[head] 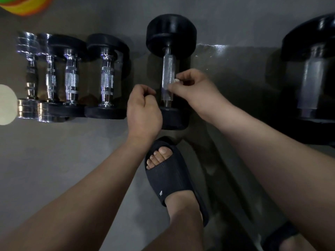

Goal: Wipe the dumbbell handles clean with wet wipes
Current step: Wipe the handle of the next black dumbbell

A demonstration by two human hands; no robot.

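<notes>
The dumbbell (169, 69) I am working on lies on the floor (54, 160) at the middle of the frame, its handle (168, 77) running up and down the picture between two black rubber ends. The handle is bright metal with a fine cross-cut grip pattern, and its grooves, I judge, are where sweat and dirt sit. My right hand (192, 87) is against the right side of the handle, fingers (174, 89) pressed together and pinching a small scrap of white wipe (176, 80); only a bit of it peeks out. My left hand (143, 105) sits at the lower left of the handle, curled into a loose fist; whether it holds anything I cannot tell.

To do this well, I should open the wipe out so it wraps round the bar, squeeze, and draw it end to end while rolling the dumbbell, so the underside gets done too. My left hand can steady the near end.

Left of it stand four smaller dumbbells (72, 77) with shiny chrome handles. A larger dark one (311, 69) sits at the right edge. My foot in a black slipper (172, 176) is planted just below.
</notes>
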